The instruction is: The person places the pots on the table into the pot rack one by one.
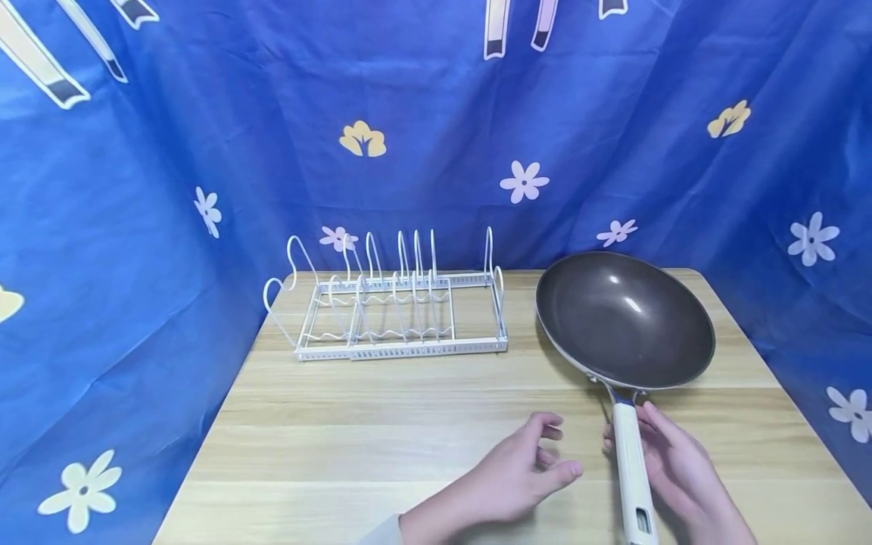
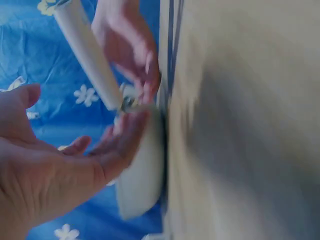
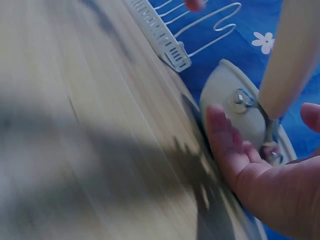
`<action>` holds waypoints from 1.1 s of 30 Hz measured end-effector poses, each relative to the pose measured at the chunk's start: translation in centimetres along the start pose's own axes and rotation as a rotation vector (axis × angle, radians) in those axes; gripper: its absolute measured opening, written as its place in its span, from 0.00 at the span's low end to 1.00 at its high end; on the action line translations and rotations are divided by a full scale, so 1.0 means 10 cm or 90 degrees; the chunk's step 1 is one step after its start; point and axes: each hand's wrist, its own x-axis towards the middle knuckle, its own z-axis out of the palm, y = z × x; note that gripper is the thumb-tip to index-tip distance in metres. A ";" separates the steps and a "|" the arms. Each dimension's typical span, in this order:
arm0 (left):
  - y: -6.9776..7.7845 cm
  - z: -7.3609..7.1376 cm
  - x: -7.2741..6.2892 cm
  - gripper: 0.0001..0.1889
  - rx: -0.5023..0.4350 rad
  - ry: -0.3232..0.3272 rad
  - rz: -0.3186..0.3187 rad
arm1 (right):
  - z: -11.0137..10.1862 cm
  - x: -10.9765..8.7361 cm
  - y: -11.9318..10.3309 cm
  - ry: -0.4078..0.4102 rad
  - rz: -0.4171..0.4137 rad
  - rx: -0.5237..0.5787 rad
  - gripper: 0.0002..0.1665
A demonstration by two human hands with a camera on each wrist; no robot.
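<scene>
A frying pan with a dark inside (image 1: 620,322) rests on the table at the right, its white handle (image 1: 632,462) pointing toward me. Close by the handle's right side is my right hand (image 1: 681,473), with fingers reaching beneath it. In the right wrist view those fingers (image 3: 232,155) extend under the handle near its metal bracket, and the thumb stands apart; no grip shows. My left hand (image 1: 507,477) hovers left of the handle, fingers loosely bent and holding nothing. The left wrist view shows the pan's pale outer side (image 2: 142,175) beyond that hand.
A white wire rack (image 1: 429,348) with several upright loops stands at the back left of the wooden table (image 1: 327,454). Blue patterned cloth (image 1: 436,136) hangs behind and on both sides. The pan sits close to the table's back right corner.
</scene>
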 end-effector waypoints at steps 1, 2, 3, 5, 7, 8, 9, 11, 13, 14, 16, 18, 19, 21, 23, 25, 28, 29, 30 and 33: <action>0.00 0.04 0.03 0.33 -0.042 -0.016 -0.006 | -0.01 0.04 0.00 -0.030 0.013 0.043 0.33; 0.01 0.08 0.05 0.32 -0.091 -0.034 -0.014 | -0.01 0.07 0.01 -0.054 0.026 0.075 0.35; 0.02 0.13 0.07 0.30 -0.137 -0.053 -0.023 | -0.02 0.10 0.02 -0.071 0.035 0.096 0.36; 0.03 0.24 0.12 0.29 -0.233 -0.089 -0.045 | -0.01 0.14 0.02 -0.089 0.051 0.118 0.37; 0.04 0.35 0.16 0.29 -0.313 -0.124 -0.068 | 0.00 0.17 0.01 -0.096 0.055 0.123 0.37; 0.05 0.41 0.18 0.28 -0.356 -0.141 -0.079 | 0.00 0.18 0.01 -0.099 0.056 0.125 0.36; 0.06 0.47 0.20 0.28 -0.399 -0.157 -0.088 | 0.01 0.19 0.00 -0.104 0.057 0.130 0.36; 0.07 0.57 0.23 0.25 -0.476 -0.182 -0.105 | 0.01 0.20 -0.01 -0.112 0.052 0.141 0.36; 0.08 0.66 0.25 0.22 -0.541 -0.197 -0.115 | -0.01 0.21 -0.01 -0.117 0.045 0.153 0.35; 0.08 0.69 0.25 0.20 -0.569 -0.204 -0.114 | -0.01 0.21 -0.01 -0.118 0.043 0.157 0.35; 0.08 0.73 0.26 0.17 -0.603 -0.219 -0.106 | -0.01 0.22 0.00 -0.119 0.044 0.164 0.35; 0.08 0.75 0.28 0.16 -0.622 -0.229 -0.095 | -0.02 0.23 0.00 -0.114 0.046 0.169 0.34; 0.08 0.76 0.28 0.16 -0.627 -0.233 -0.093 | 0.00 0.24 -0.01 -0.113 0.051 0.175 0.35; 0.08 0.77 0.29 0.16 -0.637 -0.235 -0.095 | 0.00 0.26 -0.01 -0.103 0.051 0.169 0.34; 0.09 0.77 0.30 0.15 -0.650 -0.240 -0.106 | 0.00 0.28 -0.02 -0.083 0.048 0.148 0.34; 0.10 0.77 0.30 0.14 -0.661 -0.250 -0.113 | 0.01 0.29 -0.04 -0.063 0.050 0.126 0.33; 0.10 0.74 0.31 0.14 -0.674 -0.273 -0.114 | 0.03 0.30 -0.06 -0.040 0.057 0.096 0.32; 0.10 0.73 0.31 0.14 -0.676 -0.280 -0.114 | 0.04 0.30 -0.07 -0.035 0.060 0.093 0.32; 0.10 0.73 0.31 0.15 -0.676 -0.286 -0.114 | 0.05 0.30 -0.08 -0.031 0.064 0.089 0.31; 0.09 0.70 0.31 0.15 -0.673 -0.294 -0.115 | 0.07 0.29 -0.10 -0.027 0.069 0.068 0.31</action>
